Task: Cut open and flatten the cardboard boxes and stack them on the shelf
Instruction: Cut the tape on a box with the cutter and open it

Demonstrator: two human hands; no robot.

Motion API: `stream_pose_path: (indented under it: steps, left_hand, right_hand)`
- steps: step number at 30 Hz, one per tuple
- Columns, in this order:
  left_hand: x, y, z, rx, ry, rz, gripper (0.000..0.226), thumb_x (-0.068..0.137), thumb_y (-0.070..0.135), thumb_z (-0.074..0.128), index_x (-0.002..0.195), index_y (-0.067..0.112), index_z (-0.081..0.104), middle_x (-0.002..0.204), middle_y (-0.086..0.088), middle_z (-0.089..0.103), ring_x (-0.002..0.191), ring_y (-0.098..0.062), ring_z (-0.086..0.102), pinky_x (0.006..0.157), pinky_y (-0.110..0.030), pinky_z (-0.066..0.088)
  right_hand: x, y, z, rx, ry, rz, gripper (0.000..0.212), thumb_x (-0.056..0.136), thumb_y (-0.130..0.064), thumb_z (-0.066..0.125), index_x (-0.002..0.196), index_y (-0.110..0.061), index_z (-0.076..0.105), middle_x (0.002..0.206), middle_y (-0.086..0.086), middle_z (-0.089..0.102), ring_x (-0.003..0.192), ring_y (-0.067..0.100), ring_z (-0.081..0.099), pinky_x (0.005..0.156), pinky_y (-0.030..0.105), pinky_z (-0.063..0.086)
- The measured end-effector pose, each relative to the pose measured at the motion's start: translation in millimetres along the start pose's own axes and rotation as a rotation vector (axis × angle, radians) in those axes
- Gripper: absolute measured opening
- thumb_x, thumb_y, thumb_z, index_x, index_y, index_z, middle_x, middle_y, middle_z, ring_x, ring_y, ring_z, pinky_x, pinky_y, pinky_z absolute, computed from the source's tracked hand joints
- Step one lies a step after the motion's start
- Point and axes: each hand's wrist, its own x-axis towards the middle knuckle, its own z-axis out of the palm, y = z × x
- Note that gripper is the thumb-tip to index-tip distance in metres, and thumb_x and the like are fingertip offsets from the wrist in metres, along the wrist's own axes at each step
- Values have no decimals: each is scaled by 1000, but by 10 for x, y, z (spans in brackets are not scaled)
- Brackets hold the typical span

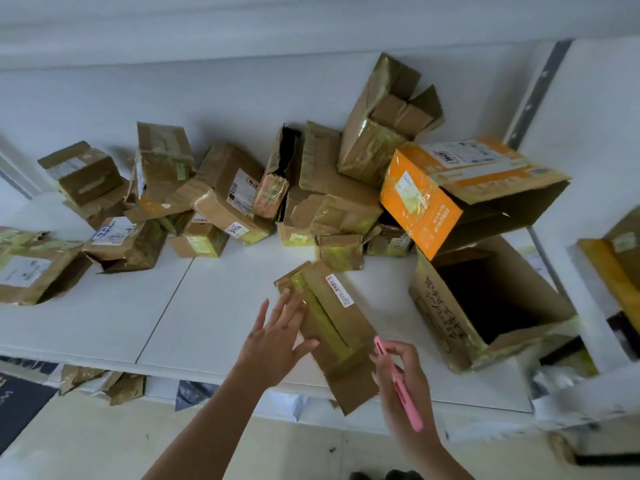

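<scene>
Near the front edge of the white worktop point(104, 323), a long slim box point(329, 327) lying flat, one end flap hanging past the edge, its yellow-taped seam seemingly slit but the panels not yet spread; judged early in the job. Behind it, a heap of small taped boxes point(214, 199) uncut and unflattened; an orange box point(450, 192) tipped on its side, open-ended; a large brown box point(485, 306) open at the top; shelf point(609, 271) at far right, contents blurred. Left hand point(273, 344) spread, fingers point(291, 306) straight, touching or just above the slim box's left side, gripping nothing. Right hand point(398, 375) curled round a pink cutter point(401, 389), tip beside the box's near end.
</scene>
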Motion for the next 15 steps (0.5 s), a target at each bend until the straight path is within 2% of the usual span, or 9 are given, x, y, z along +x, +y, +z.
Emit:
stream_pose_path:
  steps: [2,4,6,8,9,10,12,13,15]
  left_hand:
    - [-65,96,12,4,61,-27,85,95,66,11,127,6,62,151,-11,43,142,-34,34,110,-54,33]
    - [-106,150,17,-17,75,-49,76,93,67,21,109,8,66,149,-14,45,140,-35,38,109,-54,35]
    - [-115,160,31,-33,77,-60,74,91,70,23,103,8,61,153,-17,38,144,-34,30,116,-51,25]
    - [-84,137,5,-42,15,-92,76,90,73,25,120,9,51,160,-16,22,151,-28,13,123,-42,5]
    - [-53,108,3,-41,-33,-119,75,90,73,29,128,10,44,161,-14,19,152,-26,10,124,-39,1]
    - [-20,79,-4,-40,-55,-142,74,89,72,36,133,12,39,159,-13,25,150,-25,15,124,-38,4]
    - [46,51,-54,-42,-35,-175,76,85,70,51,136,15,37,141,-8,49,136,-27,40,117,-38,28]
    - [75,48,-84,-45,-31,-183,79,82,70,56,138,18,35,131,-6,55,126,-26,50,107,-38,40]
    - [120,49,-149,-45,-105,-202,84,79,70,59,146,30,28,127,-4,52,111,-28,60,87,-40,54]
  right_hand:
    - [44,-57,100,-8,42,-71,9,101,-28,49,109,-25,53,93,-3,68,77,18,69,62,41,58]
    - [177,-107,154,30,62,-135,11,100,-30,49,109,-26,54,83,-1,63,67,18,61,57,36,53]
    - [373,-127,180,96,64,-119,12,99,-28,50,108,-21,56,82,1,62,70,23,60,59,43,53]
    - [566,-117,231,197,68,-26,8,101,-18,52,105,-14,58,92,9,66,86,34,65,72,53,55]
    - [643,-109,266,257,72,35,6,101,-14,53,103,-13,58,98,12,67,94,38,65,77,57,54]
    - [700,-104,302,317,73,99,5,101,-12,53,101,-12,58,102,14,68,99,39,65,78,58,55]
    - [746,-70,342,433,65,191,7,101,-11,52,98,-14,58,107,9,71,104,29,69,74,47,61]
    - [743,-43,345,480,64,220,8,101,-11,52,98,-15,58,106,4,73,105,23,70,74,40,61]
    - [712,21,319,518,77,249,8,100,-8,53,97,-13,58,102,3,74,103,21,71,74,36,61]
